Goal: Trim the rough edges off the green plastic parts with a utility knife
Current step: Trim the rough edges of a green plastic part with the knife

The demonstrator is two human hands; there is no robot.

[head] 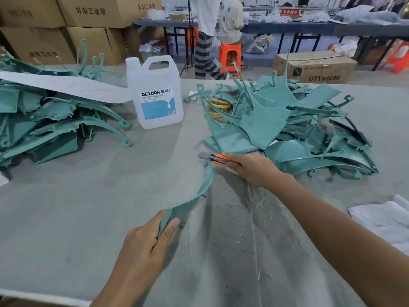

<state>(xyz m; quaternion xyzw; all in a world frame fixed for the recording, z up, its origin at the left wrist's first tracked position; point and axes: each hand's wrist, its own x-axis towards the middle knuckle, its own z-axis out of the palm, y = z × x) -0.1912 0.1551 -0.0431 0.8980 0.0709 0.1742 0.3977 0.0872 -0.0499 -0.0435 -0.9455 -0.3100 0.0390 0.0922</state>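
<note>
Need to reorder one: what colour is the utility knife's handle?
Orange and black utility knife, clearest in the head view.

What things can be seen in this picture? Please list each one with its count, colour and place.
curved part: one, green, table centre
utility knife: one, orange and black, blade out, near the curved part's far tip
left pile: many parts, green, table's left side
right pile: many parts, green, table's right side
jug: one, white with blue label, between the piles
paper strip: one, white, over the left pile
coil: one, yellow, under the right pile
cardboard boxes: several, brown, stacked back left
cloth: one, white, right edge
table: one, grey cover
left hand: grips the curved part's near end
right hand: holds the utility knife
</note>
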